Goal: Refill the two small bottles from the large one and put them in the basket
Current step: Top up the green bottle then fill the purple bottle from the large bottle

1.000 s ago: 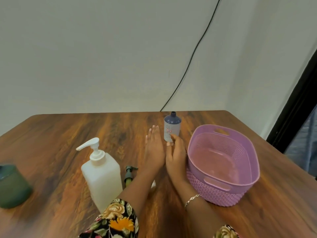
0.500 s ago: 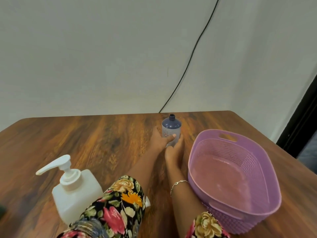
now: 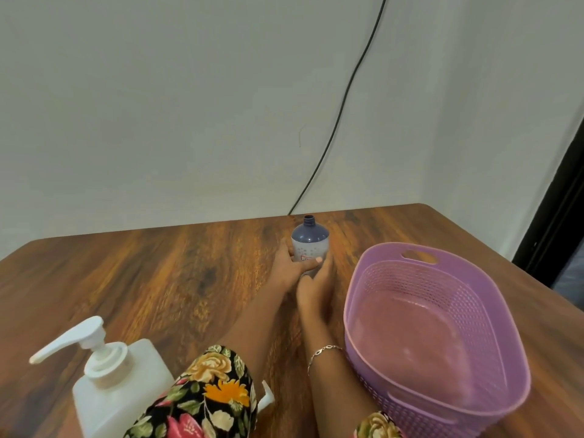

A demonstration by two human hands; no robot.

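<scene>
At the left near corner stands the large white pump bottle (image 3: 123,387), upright with its pump head on, untouched. A small white pump nozzle (image 3: 264,396) peeks out from behind the floral sleeve (image 3: 205,396); what it belongs to is hidden. Further along, at the middle of the wooden table (image 3: 126,273), the left hand (image 3: 289,268) wraps around the small blue-topped bottle (image 3: 309,245), thumb across its label, and the right hand (image 3: 316,289) closes on the bottle's lower part from the near side. The bottle stands upright on the table with its neck uncapped. Just right of the hands sits the purple basket (image 3: 518,358), with nothing in it.

The step in hand looks like taking up this open small bottle to be refilled; no filling has begun as far as can be told. The next move likely calls for bringing it back beside the large bottle, keeping it upright, and setting its narrow mouth under the pump spout. The second small bottle is not in view.
</scene>
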